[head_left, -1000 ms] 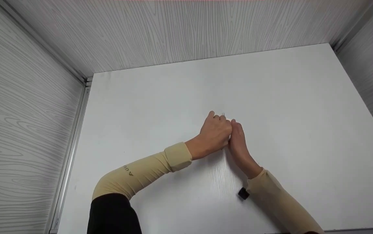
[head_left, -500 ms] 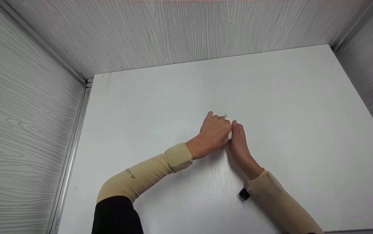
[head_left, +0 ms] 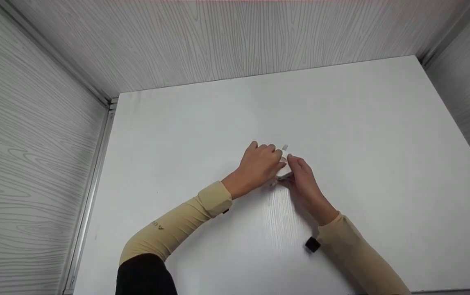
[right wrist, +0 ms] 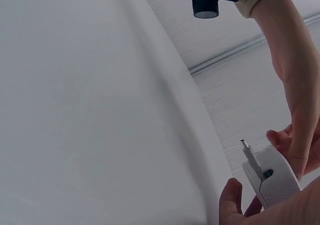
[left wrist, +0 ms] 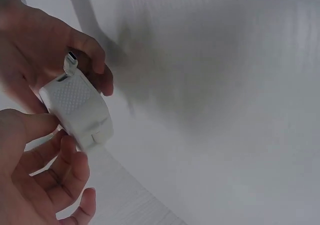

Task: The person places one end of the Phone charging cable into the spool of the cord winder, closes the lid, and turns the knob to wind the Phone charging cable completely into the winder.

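A white power bank (head_left: 284,170) with rounded edges is between both hands above the table. On its patterned end, a short white cable with a metal plug (left wrist: 71,61) sticks out beside a dark slot. My right hand (head_left: 306,180) grips the power bank from the right, its fingers wrapped behind. From the other side my left hand (head_left: 259,166) holds it, thumb against its side and fingers curled, as the left wrist view shows. At the far end of the power bank a small clear piece (head_left: 285,147) juts out; what it is I cannot tell. The hands partly cover the casing.
The white tabletop (head_left: 194,131) lies under both hands. Pale wood-grain panels (head_left: 235,41) stand at the back and both sides. A black wrist camera (head_left: 312,244) sticks out at the right sleeve, and another (right wrist: 205,4) shows at the left wrist.
My left hand has shifted left and the hands have come apart a little. More of the white power bank now shows between them, and the clear piece at its far end is more exposed.
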Motion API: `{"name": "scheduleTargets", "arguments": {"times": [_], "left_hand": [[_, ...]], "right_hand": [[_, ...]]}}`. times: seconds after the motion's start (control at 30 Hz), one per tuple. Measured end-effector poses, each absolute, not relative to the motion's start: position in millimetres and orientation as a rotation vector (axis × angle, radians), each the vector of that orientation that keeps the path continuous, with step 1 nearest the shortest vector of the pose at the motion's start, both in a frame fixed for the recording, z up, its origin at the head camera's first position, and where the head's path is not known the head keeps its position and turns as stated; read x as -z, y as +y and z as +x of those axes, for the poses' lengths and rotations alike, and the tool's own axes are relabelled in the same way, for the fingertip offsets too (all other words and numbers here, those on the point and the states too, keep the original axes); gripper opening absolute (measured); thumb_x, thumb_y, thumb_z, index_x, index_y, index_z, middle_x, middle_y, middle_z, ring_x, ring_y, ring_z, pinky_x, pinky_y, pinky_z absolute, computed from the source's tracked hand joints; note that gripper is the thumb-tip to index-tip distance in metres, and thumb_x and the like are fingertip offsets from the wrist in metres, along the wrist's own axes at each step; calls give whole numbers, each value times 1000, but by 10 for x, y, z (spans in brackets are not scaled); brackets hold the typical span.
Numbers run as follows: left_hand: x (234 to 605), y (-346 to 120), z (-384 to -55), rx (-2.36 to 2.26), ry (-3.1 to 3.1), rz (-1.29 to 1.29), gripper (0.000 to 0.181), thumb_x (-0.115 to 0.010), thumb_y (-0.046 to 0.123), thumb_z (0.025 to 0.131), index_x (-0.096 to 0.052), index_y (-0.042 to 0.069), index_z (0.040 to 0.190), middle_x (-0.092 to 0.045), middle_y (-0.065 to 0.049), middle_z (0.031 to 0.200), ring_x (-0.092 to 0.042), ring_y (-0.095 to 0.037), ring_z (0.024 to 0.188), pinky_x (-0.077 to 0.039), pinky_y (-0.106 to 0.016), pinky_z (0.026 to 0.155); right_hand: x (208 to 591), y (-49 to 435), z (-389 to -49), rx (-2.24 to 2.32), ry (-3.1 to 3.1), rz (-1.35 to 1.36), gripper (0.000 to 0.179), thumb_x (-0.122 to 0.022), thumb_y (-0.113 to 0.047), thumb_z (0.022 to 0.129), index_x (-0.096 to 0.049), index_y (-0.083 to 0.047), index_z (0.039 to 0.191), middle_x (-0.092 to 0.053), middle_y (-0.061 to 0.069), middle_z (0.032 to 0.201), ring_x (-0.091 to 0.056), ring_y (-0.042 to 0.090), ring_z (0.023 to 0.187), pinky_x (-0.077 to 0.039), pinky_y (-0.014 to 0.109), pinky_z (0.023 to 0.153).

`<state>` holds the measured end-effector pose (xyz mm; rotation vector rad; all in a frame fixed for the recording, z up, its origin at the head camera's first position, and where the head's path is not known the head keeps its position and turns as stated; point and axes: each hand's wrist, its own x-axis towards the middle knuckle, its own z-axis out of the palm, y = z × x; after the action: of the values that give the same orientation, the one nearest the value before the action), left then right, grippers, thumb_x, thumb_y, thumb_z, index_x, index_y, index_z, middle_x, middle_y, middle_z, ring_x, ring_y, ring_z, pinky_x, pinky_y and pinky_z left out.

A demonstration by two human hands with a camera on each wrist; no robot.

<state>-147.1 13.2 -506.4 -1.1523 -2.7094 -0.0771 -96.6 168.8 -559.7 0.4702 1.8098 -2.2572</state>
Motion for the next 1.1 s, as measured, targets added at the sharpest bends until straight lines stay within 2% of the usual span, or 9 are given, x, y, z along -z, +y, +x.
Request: {"name": "scheduleTargets", "arguments": {"times": [0.13,0.27,0.4,0.53,0.6,0.67,0.8,0.93,1.1], "left_hand": [[5135,55,-1520,247,-2705,-1157,25,-65,37,105,-73,14,101,-67,-4,97,-69,-19,79,-50,-36,70],[5168,-23,-1542,454,-2750,-1138,23,-63,32,107,-70,12,116,-65,-7,115,-68,-21,82,-56,-37,69],[5156,-69,-1575,741,-2942,-992,35,-59,35,109,-62,12,134,-64,-10,128,-69,-25,88,-59,-41,75],[5174,-113,-1635,1177,-3146,-805,47,-56,40,109,-59,8,143,-70,-13,130,-73,-27,99,-58,-39,82],[5203,-140,-1669,1470,-3189,-748,48,-56,38,109,-59,5,144,-74,-17,128,-75,-27,99,-58,-36,82],[5226,-158,-1700,1779,-3187,-673,47,-60,34,107,-61,4,143,-76,-19,124,-77,-23,92,-58,-33,77],[5259,-175,-1749,2233,-3074,-444,45,-68,27,103,-64,2,140,-79,-17,117,-73,-12,83,-58,-28,75],[5290,-166,-1782,2375,-2968,-294,47,-68,24,102,-63,-1,142,-78,-15,116,-71,-9,86,-58,-25,78],[5316,-148,-1801,2408,-2911,-176,45,-64,24,105,-63,-1,142,-75,-17,127,-69,-10,94,-58,-28,84]], "right_hand": [[5596,1735,-987,2290,1728,501,53,-47,-40,113,-44,0,147,-70,2,117,-72,6,98,-59,26,85],[5607,1748,-1008,2347,1637,520,54,-44,-38,114,-42,3,149,-65,4,125,-69,6,102,-58,25,87],[5602,1746,-1022,2394,1577,526,55,-42,-37,115,-40,3,152,-59,8,137,-66,7,111,-57,27,95],[5575,1731,-1022,2419,1514,528,56,-41,-36,115,-36,2,155,-54,11,146,-65,7,116,-56,29,100],[5558,1726,-1016,2416,1497,524,57,-41,-36,115,-34,2,157,-52,11,149,-65,7,118,-56,29,101],[5539,1728,-1010,2414,1492,517,59,-40,-36,115,-33,2,159,-51,12,150,-65,7,119,-56,28,102],[5523,1738,-1011,2402,1495,509,60,-41,-38,114,-33,1,160,-52,12,151,-65,8,121,-55,30,106],[5522,1748,-1022,2361,1541,523,59,-43,-37,114,-34,-1,159,-55,12,148,-65,10,119,-54,32,107],[5536,1763,-1034,2275,1652,532,59,-50,-33,112,-35,-2,160,-62,9,137,-66,8,110,-57,28,98]]}}
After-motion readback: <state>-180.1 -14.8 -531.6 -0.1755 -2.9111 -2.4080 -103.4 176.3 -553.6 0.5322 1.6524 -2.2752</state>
